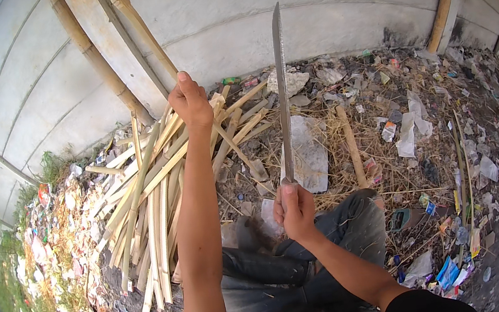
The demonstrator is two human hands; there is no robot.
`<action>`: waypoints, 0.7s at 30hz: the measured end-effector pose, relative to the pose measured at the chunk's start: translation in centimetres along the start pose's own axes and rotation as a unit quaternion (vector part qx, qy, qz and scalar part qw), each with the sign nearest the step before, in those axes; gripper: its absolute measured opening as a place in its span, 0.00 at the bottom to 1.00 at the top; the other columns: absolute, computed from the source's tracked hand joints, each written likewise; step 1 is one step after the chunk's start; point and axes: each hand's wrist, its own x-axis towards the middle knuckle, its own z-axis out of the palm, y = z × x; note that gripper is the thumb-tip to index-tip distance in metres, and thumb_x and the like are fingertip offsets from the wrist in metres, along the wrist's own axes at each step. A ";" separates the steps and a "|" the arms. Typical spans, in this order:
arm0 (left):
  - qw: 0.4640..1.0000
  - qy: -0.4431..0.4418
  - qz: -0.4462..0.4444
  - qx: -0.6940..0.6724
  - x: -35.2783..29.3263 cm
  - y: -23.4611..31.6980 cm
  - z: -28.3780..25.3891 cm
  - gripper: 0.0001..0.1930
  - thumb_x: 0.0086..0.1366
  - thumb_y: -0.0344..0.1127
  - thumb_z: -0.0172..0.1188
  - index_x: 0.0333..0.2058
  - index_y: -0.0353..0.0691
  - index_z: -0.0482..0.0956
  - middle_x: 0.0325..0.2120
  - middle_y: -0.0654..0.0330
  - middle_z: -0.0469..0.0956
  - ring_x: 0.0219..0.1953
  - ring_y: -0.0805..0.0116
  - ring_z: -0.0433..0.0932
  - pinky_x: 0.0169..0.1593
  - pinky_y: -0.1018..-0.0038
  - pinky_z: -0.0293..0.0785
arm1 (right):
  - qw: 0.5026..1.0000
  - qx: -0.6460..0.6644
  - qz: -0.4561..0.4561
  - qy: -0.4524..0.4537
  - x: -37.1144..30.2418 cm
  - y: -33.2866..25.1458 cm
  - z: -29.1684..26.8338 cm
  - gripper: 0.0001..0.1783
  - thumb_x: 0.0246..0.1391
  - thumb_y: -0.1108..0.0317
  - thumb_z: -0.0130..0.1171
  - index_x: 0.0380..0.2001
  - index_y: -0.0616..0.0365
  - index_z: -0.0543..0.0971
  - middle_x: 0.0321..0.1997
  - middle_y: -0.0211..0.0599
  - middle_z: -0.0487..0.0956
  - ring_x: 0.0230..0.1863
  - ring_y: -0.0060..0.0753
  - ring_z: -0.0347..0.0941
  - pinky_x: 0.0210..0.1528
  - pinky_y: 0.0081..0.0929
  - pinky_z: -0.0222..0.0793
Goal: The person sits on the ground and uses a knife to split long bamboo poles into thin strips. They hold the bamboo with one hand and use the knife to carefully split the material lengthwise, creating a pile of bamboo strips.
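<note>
My right hand (297, 211) is closed round the handle of a machete (283, 93), whose long dark blade points straight up in front of me. My left hand (192, 102) is raised in a fist on a bamboo pole (140, 27), which slants up and left from it toward the wall. Below and left of that hand lies a heap of split bamboo strips (151, 199), pale and crossing one another. The blade stands apart from the bamboo.
A grey panel wall (345, 19) with upright bamboo posts (93, 53) runs across the back. Litter, dry straw and plastic scraps (409, 125) cover the ground. A loose bamboo stick (351, 147) lies right of the blade, near a pale slab (308, 153) and a stone (289, 81).
</note>
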 end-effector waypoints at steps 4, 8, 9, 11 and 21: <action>0.998 0.052 0.011 0.045 0.1 -0.2 0.6 0.32 0.74 0.59 0.54 0.16 0.49 0.55 0.13 0.72 0.53 0.16 0.81 0.49 0.20 0.76 0.45 | 0.989 -0.122 0.082 0.013 -4.7 8.8 -2.5 0.29 0.72 0.45 0.48 0.22 0.56 0.68 0.17 0.28 0.68 0.16 0.22 0.65 0.19 0.29 0.64; 0.992 0.098 0.032 0.067 -0.1 -0.3 -0.3 0.33 0.73 0.61 0.54 0.15 0.48 0.55 0.11 0.73 0.54 0.15 0.82 0.52 0.20 0.75 0.44 | 0.865 -0.069 0.487 0.100 -6.7 12.2 -6.1 0.30 0.68 0.41 0.52 0.22 0.55 0.68 0.17 0.29 0.68 0.14 0.23 0.65 0.18 0.29 0.65; 0.992 0.102 0.033 0.065 0.0 -0.2 -0.6 0.33 0.73 0.61 0.54 0.15 0.48 0.55 0.11 0.73 0.54 0.15 0.82 0.52 0.20 0.75 0.44 | 0.864 -0.078 0.485 0.113 -6.8 12.0 -6.4 0.31 0.67 0.40 0.53 0.22 0.55 0.68 0.17 0.29 0.68 0.14 0.23 0.65 0.18 0.29 0.65; 0.991 0.107 0.038 0.071 0.6 0.0 -1.3 0.33 0.72 0.62 0.54 0.14 0.48 0.56 0.10 0.72 0.55 0.15 0.82 0.52 0.20 0.75 0.44 | 0.885 -0.073 0.446 0.108 -7.4 11.2 -6.1 0.31 0.66 0.39 0.54 0.22 0.56 0.68 0.16 0.29 0.68 0.13 0.23 0.65 0.17 0.28 0.64; 0.977 0.138 0.069 0.145 0.4 -0.4 -1.0 0.34 0.72 0.62 0.54 0.14 0.46 0.57 0.10 0.73 0.56 0.17 0.81 0.52 0.22 0.74 0.46 | 0.964 -0.084 0.251 -0.005 -5.0 12.5 -3.4 0.30 0.67 0.40 0.54 0.23 0.55 0.69 0.16 0.29 0.68 0.14 0.24 0.66 0.18 0.30 0.65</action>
